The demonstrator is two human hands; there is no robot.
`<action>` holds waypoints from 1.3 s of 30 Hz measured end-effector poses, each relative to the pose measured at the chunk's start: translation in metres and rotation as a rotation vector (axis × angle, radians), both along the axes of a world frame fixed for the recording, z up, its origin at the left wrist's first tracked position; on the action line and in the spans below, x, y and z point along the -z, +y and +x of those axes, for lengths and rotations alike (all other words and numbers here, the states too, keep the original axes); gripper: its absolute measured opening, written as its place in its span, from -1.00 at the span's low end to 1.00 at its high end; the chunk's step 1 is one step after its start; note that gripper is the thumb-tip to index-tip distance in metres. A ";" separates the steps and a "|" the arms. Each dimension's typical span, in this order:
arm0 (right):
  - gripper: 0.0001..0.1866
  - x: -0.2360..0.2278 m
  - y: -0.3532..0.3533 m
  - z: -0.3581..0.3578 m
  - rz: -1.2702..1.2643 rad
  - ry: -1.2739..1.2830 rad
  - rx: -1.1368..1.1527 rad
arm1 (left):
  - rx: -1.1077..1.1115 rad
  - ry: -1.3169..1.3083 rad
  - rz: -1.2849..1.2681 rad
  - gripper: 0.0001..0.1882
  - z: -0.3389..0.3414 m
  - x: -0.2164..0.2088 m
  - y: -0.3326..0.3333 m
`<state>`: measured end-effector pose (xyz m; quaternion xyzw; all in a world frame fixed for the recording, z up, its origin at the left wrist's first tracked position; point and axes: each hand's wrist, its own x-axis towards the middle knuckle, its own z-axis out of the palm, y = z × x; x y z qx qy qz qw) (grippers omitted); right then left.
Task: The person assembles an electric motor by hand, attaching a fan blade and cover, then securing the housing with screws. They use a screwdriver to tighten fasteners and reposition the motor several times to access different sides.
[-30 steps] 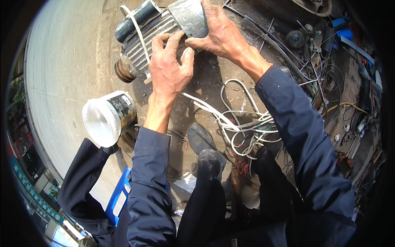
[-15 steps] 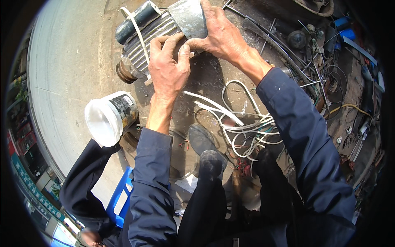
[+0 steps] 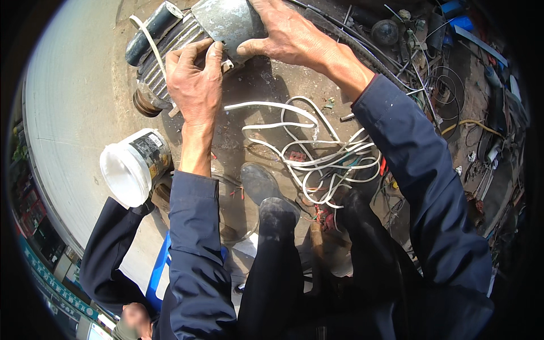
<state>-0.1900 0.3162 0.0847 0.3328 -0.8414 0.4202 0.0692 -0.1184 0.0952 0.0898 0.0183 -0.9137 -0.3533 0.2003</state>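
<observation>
An electric motor (image 3: 156,76) with a ribbed body lies on the ground at the top of the view. My left hand (image 3: 195,85) is at the edge of its grey end cover (image 3: 224,22), thumb and fingertips pinched together. Whatever is in that pinch is too small to make out. My right hand (image 3: 289,37) grips the cover's right side, its thumb toward my left fingertips; its other fingers run out of the picture. A dark cylinder (image 3: 153,34) is fixed along the motor, and a white cable (image 3: 148,42) crosses the body. The pulley (image 3: 145,103) shows at the near left end.
Loose white cable (image 3: 317,161) lies in coils by my boots (image 3: 260,182). A white bucket (image 3: 127,173) lies tipped at the left, beside a person in dark clothes (image 3: 107,260) and a blue stool (image 3: 158,272). Scrap rods and wires (image 3: 430,73) are heaped at the right.
The view has shifted, so the motor and both hands appear further left and slightly higher. My left fingers have closed into a tighter pinch at the cover's edge. My right hand stays on the cover.
</observation>
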 end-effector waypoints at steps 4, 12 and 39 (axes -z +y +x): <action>-0.34 0.007 0.083 0.022 0.152 -0.328 0.224 | -0.017 -0.038 0.045 -0.75 0.000 0.003 0.000; -0.74 0.055 0.149 0.138 0.466 -0.661 0.343 | -0.024 -0.019 -0.033 -0.76 -0.003 0.007 -0.003; -0.76 0.042 0.188 0.205 0.421 -0.457 0.422 | 0.617 -0.215 -0.152 -0.60 0.057 -0.042 0.043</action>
